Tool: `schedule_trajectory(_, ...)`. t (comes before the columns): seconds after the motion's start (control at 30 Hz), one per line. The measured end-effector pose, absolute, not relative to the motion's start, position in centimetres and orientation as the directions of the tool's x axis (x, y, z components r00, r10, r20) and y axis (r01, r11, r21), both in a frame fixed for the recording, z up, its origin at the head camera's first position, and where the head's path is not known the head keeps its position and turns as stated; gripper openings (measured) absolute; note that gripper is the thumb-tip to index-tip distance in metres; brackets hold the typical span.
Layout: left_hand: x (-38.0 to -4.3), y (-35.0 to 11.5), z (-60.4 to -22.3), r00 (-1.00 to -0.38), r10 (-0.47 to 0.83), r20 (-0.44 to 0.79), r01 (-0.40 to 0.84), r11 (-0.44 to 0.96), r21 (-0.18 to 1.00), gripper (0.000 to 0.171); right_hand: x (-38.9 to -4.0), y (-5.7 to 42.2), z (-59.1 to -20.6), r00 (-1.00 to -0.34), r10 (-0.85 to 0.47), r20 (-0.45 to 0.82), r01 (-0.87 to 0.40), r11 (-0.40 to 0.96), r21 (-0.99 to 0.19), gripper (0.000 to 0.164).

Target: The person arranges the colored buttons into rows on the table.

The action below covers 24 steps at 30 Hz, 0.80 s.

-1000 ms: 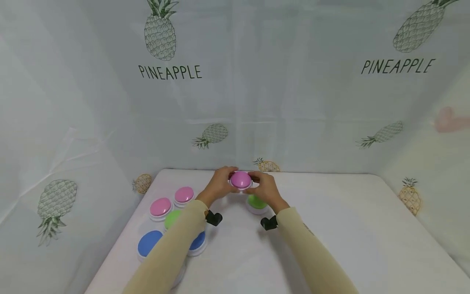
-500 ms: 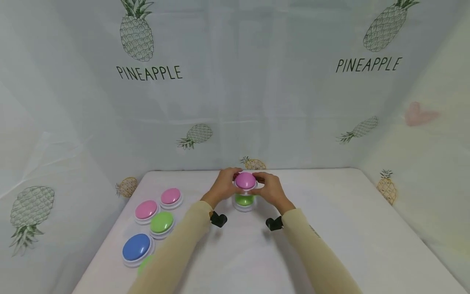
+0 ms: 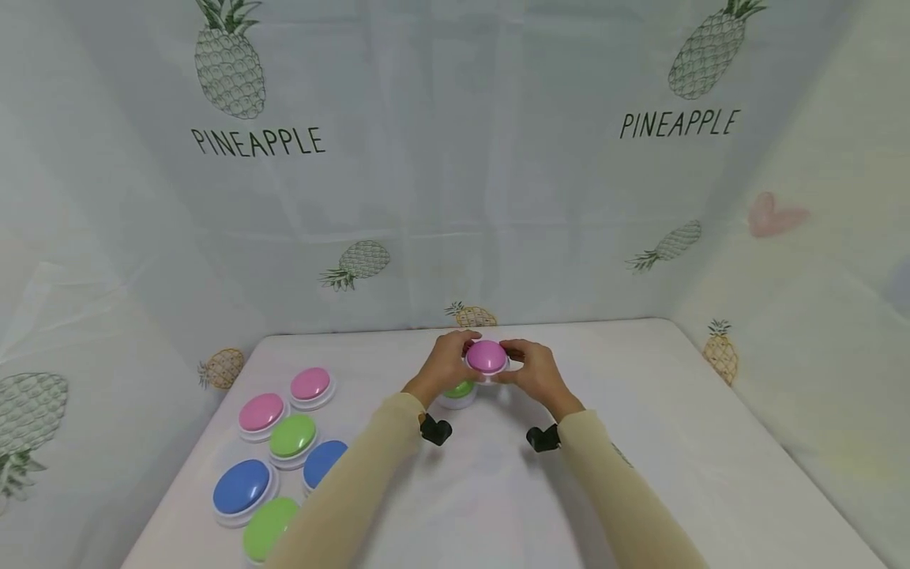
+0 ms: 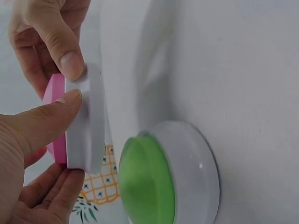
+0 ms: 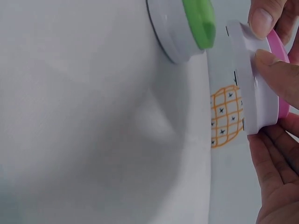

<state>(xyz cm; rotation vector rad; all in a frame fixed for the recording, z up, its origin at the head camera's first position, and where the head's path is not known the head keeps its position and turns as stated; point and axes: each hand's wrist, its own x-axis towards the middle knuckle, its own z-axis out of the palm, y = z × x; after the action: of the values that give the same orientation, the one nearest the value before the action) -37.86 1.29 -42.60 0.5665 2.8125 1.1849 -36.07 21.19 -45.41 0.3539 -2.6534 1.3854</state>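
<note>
Hovering above the desk (image 3: 711, 442), near the middle of its far edge, the held pink button (image 3: 486, 356) is pinched by its white base between the curled fingers of the left hand (image 3: 444, 366) and the right hand (image 3: 539, 376), with both thumbs laid against the base. A drop could be caused by uneven pressure from the two sides — the smooth base might then be tipped out of the pinch. The standing green button (image 3: 458, 395), set on the desk just beside it, could be knocked if the held one were lowered at a slant or too far left. Eight buttons are counted in view: three pink, the held one and two loose pink buttons (image 3: 310, 383) toward the far left corner; three green, including two loose green buttons (image 3: 292, 436) near the left edge; and two blue buttons (image 3: 242, 486) there — more may be hidden by the left sleeve (image 3: 359, 482).
</note>
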Motion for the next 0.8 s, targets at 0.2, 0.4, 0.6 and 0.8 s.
schedule_trajectory(0.2,-37.9,2.8,-43.4,-0.919,0.376,0.115,0.347,0.64,0.686,0.079,-35.5,22.8,-45.9,-0.971,-0.128,0.201,-0.238,0.548,-0.802,0.066)
schedule_trajectory(0.4,-38.0,4.2,-44.1,-0.913,0.392,0.113,0.359,0.639,0.68,0.078,-35.1,24.2,-46.4,-0.976,-0.103,0.192,-0.216,0.556,-0.803,0.067)
schedule_trajectory(0.6,-37.9,5.6,-44.9,-0.907,0.403,0.119,0.372,0.639,0.673,0.078,-34.8,25.3,-47.1,-0.982,-0.082,0.171,-0.187,0.561,-0.806,0.067)
schedule_trajectory(0.8,-38.0,6.4,-45.5,-0.903,0.412,0.119,0.388,0.667,0.636,0.079,-34.8,25.7,-47.8,-0.985,-0.069,0.156,-0.168,0.556,-0.814,0.067)
